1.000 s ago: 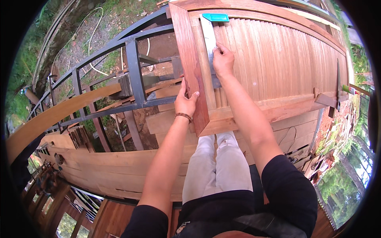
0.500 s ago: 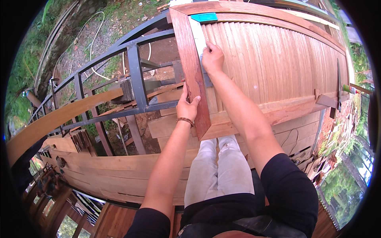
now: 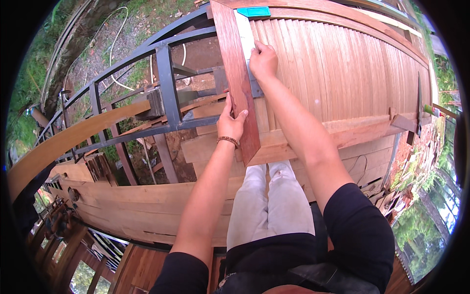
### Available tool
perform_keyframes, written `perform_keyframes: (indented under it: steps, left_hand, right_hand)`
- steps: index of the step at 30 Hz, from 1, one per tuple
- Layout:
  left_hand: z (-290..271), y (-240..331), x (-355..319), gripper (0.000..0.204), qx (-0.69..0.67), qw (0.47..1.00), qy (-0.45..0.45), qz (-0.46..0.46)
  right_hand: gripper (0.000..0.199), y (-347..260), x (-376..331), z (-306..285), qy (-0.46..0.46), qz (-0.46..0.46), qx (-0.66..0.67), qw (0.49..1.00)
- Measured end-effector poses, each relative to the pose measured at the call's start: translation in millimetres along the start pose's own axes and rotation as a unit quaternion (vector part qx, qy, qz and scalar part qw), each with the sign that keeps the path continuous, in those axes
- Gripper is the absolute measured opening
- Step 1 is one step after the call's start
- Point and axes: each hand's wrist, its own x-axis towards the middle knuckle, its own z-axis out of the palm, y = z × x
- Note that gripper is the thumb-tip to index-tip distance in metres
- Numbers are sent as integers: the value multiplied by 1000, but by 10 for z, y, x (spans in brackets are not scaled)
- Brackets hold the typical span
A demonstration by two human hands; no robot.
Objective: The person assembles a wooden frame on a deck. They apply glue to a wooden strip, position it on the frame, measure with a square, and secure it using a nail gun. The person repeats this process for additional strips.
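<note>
A reddish wooden end board (image 3: 236,73) lies along the edge of a louvred wooden panel (image 3: 318,68). My left hand (image 3: 231,120) is closed round this board near its lower part, thumb on top and fingers at its left edge. Against the board's inner side rests a square with a pale metal blade (image 3: 244,32) and a teal handle (image 3: 253,12), the handle at the far end. My right hand (image 3: 264,61) pinches at the blade, its wrist above the slats. Part of the blade is hidden under my right fingers. A small red tip shows by my left fingers, too small to name.
A dark metal frame (image 3: 169,83) with open gaps extends left of the panel. A long curved-looking plank (image 3: 78,139) crosses at the left. A handsaw (image 3: 419,105) lies at the panel's right end. Wide boards (image 3: 147,208) run below, near my legs.
The panel, the square and both hands appear slightly higher in the picture, as the view has shifted a little. Both hands keep their holds.
</note>
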Motion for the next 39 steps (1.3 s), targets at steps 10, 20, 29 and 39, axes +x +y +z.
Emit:
perform_keyframes:
  steps: [10,20,29,39]
  left_hand:
    - [-16,54,4,80,5,999,-43,-19]
    - [-7,-94,32,79,20,1000,-2,19]
    - [-20,19,12,79,-10,999,-47,-7]
    - [-13,69,4,80,-19,999,-47,-17]
  right_hand:
    - [28,36,29,1,-3,10,-22,1000]
    - [28,66,79,0,-14,-10,-41,999]
    - [30,69,110,-13,-30,31,-58,997]
    - [28,126,142,10,-36,31,-8,999]
